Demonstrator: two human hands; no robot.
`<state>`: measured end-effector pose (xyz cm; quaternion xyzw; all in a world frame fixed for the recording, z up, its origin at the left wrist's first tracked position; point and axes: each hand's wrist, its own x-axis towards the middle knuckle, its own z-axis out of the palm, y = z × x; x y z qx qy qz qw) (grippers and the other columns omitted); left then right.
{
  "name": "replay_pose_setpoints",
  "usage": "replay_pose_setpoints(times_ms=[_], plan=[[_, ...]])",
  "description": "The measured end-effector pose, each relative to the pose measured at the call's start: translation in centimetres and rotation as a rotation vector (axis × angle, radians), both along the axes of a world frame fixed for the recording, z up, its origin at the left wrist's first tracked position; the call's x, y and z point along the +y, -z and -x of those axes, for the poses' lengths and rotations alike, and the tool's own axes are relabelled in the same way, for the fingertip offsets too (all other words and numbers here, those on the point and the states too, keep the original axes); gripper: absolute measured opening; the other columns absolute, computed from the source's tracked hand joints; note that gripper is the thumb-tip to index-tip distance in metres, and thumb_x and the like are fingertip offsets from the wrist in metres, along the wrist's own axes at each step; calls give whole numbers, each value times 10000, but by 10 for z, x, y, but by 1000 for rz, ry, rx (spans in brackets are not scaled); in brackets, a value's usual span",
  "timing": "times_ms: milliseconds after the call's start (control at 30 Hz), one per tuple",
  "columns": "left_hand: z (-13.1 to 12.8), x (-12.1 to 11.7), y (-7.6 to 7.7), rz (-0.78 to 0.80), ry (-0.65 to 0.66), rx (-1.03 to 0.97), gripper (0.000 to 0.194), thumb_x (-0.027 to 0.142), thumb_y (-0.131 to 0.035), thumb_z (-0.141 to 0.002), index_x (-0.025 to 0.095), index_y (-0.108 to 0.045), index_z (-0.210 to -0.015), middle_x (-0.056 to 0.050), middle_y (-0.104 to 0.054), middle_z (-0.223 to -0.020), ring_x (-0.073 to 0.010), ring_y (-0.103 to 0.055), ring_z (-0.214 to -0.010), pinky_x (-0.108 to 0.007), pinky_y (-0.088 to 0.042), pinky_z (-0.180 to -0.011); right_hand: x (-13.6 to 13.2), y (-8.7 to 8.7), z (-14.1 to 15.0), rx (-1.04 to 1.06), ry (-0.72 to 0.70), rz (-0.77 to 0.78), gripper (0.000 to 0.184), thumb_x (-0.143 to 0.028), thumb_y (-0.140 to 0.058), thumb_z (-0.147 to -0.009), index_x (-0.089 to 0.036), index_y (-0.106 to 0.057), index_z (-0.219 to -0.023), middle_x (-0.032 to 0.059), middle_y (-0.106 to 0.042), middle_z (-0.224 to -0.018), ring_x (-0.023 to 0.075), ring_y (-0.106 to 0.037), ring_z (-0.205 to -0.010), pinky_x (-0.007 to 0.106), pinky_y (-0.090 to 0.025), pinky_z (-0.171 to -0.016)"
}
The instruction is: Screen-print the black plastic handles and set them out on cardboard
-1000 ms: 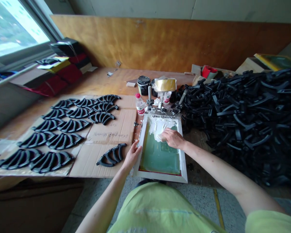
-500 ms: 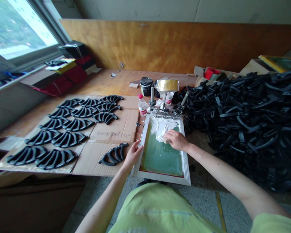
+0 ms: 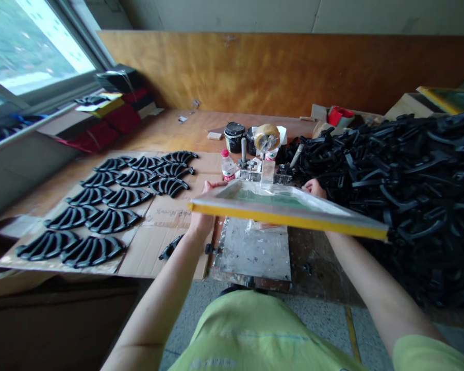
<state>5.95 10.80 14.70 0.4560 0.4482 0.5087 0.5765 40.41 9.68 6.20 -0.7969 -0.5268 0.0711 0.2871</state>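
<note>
A screen-printing frame [image 3: 290, 214] with a yellow edge and green mesh is tilted up off the table, hinged at its far end. My left hand [image 3: 201, 219] grips the frame's left side. At the far right side of the frame is my right hand [image 3: 315, 187]; its fingers are mostly hidden behind the frame. Under the raised frame lies a smeared grey base plate [image 3: 255, 250] with a small part covered in clear film [image 3: 266, 225]. A single black curved plastic part [image 3: 170, 247] lies on the cardboard beside my left forearm.
Rows of black curved parts [image 3: 100, 206] lie on flattened cardboard [image 3: 170, 211] at the left. A big heap of black parts [image 3: 406, 175] fills the right. Behind the frame stand a small bottle [image 3: 227, 166], a black ink tub [image 3: 234, 136] and a tape roll [image 3: 266, 136].
The frame lay flat with my right hand on its mesh in white ink. Now the frame is swung up and both hands are at its sides, baring the base plate.
</note>
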Motion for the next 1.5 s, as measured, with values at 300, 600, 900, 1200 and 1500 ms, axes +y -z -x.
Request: replay_pose_setpoints(times_ms=[300,600,900,1200,1500], plan=[[-10,-9,25,109,2,11,632,635,-428,-844,158,-521,-1247,-103,-708,-986,-160,-646,-787,-233,-478,-613,-44,33,72,-256,-655,196,239,-254,-649,-821,-221,-630,-1056,66,-622,-1026,227,-528,-1014,358,-386,-892],[-1,-123,95,555,4,-10,611,730,-481,-751,160,-556,-960,-89,-678,-857,-204,-673,-776,-238,-474,-529,-86,-13,187,-257,-1033,18,160,-265,-493,-922,-175,-616,-877,90,-605,-906,236,-512,-930,354,-391,-840],[155,-140,166,629,-535,410,471,623,-386,-832,171,-503,-893,-79,-699,-802,-145,-617,-623,-239,-446,-534,-37,52,315,-135,-1169,262,343,-400,-414,-961,-245,-614,-1194,79,-645,-1032,200,-541,-1033,302,-405,-888],[213,-110,201,719,-423,648,467,605,-422,-828,189,-608,-722,-67,-611,-503,-207,-580,-483,-306,-427,-543,-1,82,370,-192,-1008,550,458,-475,-362,-958,-162,-672,-1085,157,-640,-1088,217,-609,-1025,300,-445,-864],[223,-88,202,654,-423,845,398,517,-438,-852,219,-580,-628,-45,-592,-505,-217,-592,-558,-316,-430,-640,-5,86,386,-145,-974,556,385,-420,-510,-898,-119,-697,-1048,182,-697,-1004,245,-618,-1049,322,-456,-895]])
